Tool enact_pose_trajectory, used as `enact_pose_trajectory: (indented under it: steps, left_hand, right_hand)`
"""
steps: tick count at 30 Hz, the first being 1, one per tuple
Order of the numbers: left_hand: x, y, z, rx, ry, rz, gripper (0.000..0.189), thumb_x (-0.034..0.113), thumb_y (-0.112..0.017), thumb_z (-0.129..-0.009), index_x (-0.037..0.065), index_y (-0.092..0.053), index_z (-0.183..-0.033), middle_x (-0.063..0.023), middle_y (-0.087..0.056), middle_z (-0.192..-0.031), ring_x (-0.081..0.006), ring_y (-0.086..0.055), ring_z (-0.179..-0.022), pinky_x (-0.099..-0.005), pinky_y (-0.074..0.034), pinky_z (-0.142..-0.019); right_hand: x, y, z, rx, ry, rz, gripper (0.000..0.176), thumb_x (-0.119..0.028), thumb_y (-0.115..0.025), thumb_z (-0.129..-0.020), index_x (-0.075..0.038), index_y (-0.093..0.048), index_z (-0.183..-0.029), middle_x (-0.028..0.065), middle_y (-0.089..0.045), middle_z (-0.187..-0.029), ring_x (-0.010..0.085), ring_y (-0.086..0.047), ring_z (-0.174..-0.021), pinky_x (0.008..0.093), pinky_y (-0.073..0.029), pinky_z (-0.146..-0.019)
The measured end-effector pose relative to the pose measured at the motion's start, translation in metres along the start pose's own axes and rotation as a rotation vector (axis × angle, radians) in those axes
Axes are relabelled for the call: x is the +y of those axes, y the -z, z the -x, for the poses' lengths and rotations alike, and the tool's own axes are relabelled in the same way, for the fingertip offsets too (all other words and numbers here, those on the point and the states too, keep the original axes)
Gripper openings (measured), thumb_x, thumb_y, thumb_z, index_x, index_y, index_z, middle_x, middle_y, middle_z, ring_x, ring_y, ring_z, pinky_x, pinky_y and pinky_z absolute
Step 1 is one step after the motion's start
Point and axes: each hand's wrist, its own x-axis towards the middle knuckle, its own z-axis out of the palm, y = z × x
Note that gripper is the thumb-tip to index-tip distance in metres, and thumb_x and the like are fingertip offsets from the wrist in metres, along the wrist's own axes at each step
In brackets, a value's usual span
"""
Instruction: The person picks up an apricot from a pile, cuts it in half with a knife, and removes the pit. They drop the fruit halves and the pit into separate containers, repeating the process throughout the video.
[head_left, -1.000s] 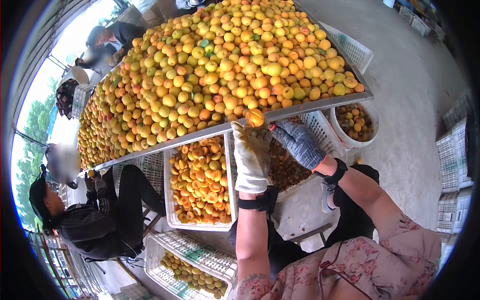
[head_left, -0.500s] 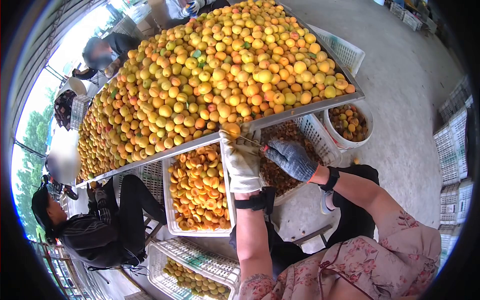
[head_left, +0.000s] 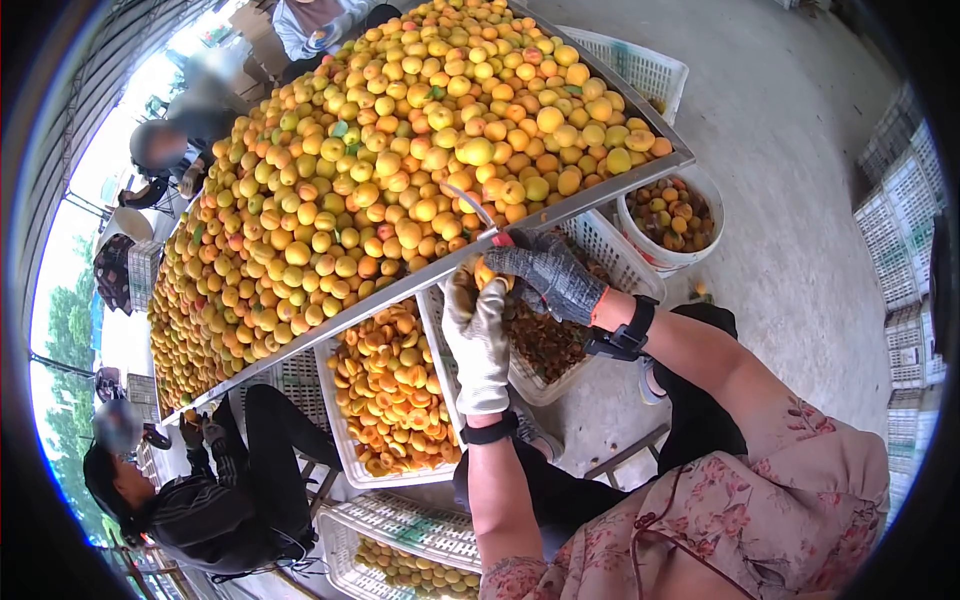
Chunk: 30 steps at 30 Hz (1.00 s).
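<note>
My left hand (head_left: 476,335), in a white glove, is closed around an apricot (head_left: 486,272) just below the metal table edge. My right hand (head_left: 558,275), in a grey knit glove, grips a knife (head_left: 472,207) with a red handle; its thin curved blade points up and left over the heaped fruit. The right fingertips meet the apricot, partly covering it. Beneath my hands stand a white crate of halved apricots (head_left: 390,390) and, to its right, a crate of dark brown pits or scraps (head_left: 545,345).
A large heap of whole apricots (head_left: 400,160) fills the metal-edged table (head_left: 590,197). At right stands a white bucket (head_left: 712,240) of fruit. Another crate (head_left: 400,525) of apricots sits below. A co-worker (head_left: 220,500) in dark clothes sits at left; others are beyond the heap.
The knife blade, earlier beside the apricot, now points up over the heap. My right hand has moved up and left against the fruit, and my left hand has turned. The view has shifted slightly.
</note>
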Motion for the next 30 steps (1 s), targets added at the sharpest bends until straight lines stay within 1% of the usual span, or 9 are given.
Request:
enact_pose_trajectory:
  steps: [6,15,19,21,24,26,27,29,30]
  left_hand:
    - [-0.002,0.023,-0.002,-0.111,0.11,0.722,0.031,0.023,-0.042,-0.1,-0.001,-0.051,-0.119,-0.0101,-0.062,-0.102,-0.0124,-0.057,-0.083,-0.0249,-0.047,-0.071]
    - [0.042,0.091,0.011,0.07,-0.137,0.749,0.039,0.02,-0.05,-0.093,0.001,-0.047,-0.127,-0.0123,-0.058,-0.106,-0.0202,-0.056,-0.082,-0.0305,-0.045,-0.071]
    - [0.033,0.126,0.014,0.129,-0.08,0.515,0.03,0.015,-0.05,-0.092,-0.001,-0.053,-0.118,-0.0109,-0.059,-0.105,-0.0195,-0.061,-0.075,-0.0286,-0.05,-0.066]
    - [0.031,0.142,0.016,0.273,-0.18,-0.255,0.025,0.005,-0.048,-0.09,-0.006,-0.058,-0.111,-0.0133,-0.056,-0.115,-0.0147,-0.061,-0.072,-0.0265,-0.051,-0.063]
    - [0.039,0.168,0.015,0.383,-0.084,-0.179,0.026,0.004,-0.05,-0.089,-0.004,-0.058,-0.113,-0.0128,-0.055,-0.116,-0.0141,-0.061,-0.07,-0.0241,-0.05,-0.059]
    - [0.036,0.189,0.013,0.436,-0.094,-0.369,0.035,0.012,-0.053,-0.09,-0.001,-0.051,-0.123,-0.0137,-0.055,-0.117,-0.0193,-0.061,-0.091,-0.03,-0.052,-0.072]
    - [0.011,0.212,0.005,0.623,-0.24,-1.023,0.044,0.021,-0.059,-0.089,0.001,-0.048,-0.127,-0.0152,-0.055,-0.118,-0.0238,-0.054,-0.108,-0.0383,-0.046,-0.09]
    - [0.023,0.189,0.006,0.873,-0.16,-1.011,0.054,0.029,-0.066,-0.086,0.003,-0.047,-0.13,-0.0166,-0.054,-0.12,-0.0252,-0.05,-0.113,-0.0417,-0.038,-0.099]
    - [0.028,0.178,0.006,0.733,-0.23,-0.626,0.055,0.03,-0.068,-0.084,0.003,-0.048,-0.128,-0.016,-0.055,-0.119,-0.0251,-0.051,-0.11,-0.0402,-0.04,-0.097]
  right_hand:
    - [0.001,-0.001,0.002,-0.168,-0.071,-0.216,0.023,-0.026,-0.068,-0.086,-0.008,-0.062,-0.098,-0.0025,-0.054,-0.06,0.004,-0.042,-0.04,0.0197,-0.031,-0.036]
    - [0.036,-0.038,-0.004,-0.253,-0.294,-0.143,0.017,-0.026,-0.064,-0.088,-0.009,-0.061,-0.094,-0.002,-0.054,-0.064,0.0063,-0.044,-0.042,0.0197,-0.03,-0.036]
    - [0.055,-0.054,-0.012,-0.329,-0.289,-0.317,0.018,-0.026,-0.062,-0.09,-0.009,-0.06,-0.097,0.0,-0.053,-0.067,0.0073,-0.042,-0.041,0.0211,-0.03,-0.035]
    - [0.054,-0.058,-0.011,-0.344,-0.291,-0.329,0.019,-0.025,-0.062,-0.09,-0.009,-0.06,-0.101,-0.0004,-0.05,-0.065,0.0072,-0.043,-0.042,0.021,-0.03,-0.036]
    - [0.06,-0.055,-0.015,-0.315,-0.288,-0.289,0.02,-0.025,-0.062,-0.09,-0.01,-0.061,-0.104,-0.0015,-0.051,-0.066,0.0069,-0.044,-0.044,0.0203,-0.032,-0.036]
    - [0.077,-0.046,-0.023,-0.371,0.224,0.126,0.021,-0.025,-0.063,-0.09,-0.01,-0.062,-0.104,-0.002,-0.052,-0.067,0.0065,-0.046,-0.045,0.0196,-0.033,-0.037]
    - [0.078,-0.044,-0.023,-0.368,0.394,0.263,0.021,-0.025,-0.063,-0.09,-0.01,-0.062,-0.104,-0.0021,-0.053,-0.067,0.0064,-0.046,-0.045,0.0193,-0.033,-0.038]
    - [0.053,-0.055,-0.007,-0.292,-0.206,-0.109,0.019,-0.026,-0.064,-0.089,-0.01,-0.064,-0.1,-0.0025,-0.055,-0.069,0.0059,-0.047,-0.046,0.0185,-0.034,-0.038]
    - [0.048,-0.06,-0.006,-0.239,-0.245,-0.055,0.019,-0.026,-0.064,-0.088,-0.011,-0.064,-0.1,-0.0026,-0.057,-0.07,0.0056,-0.047,-0.046,0.0187,-0.034,-0.039]
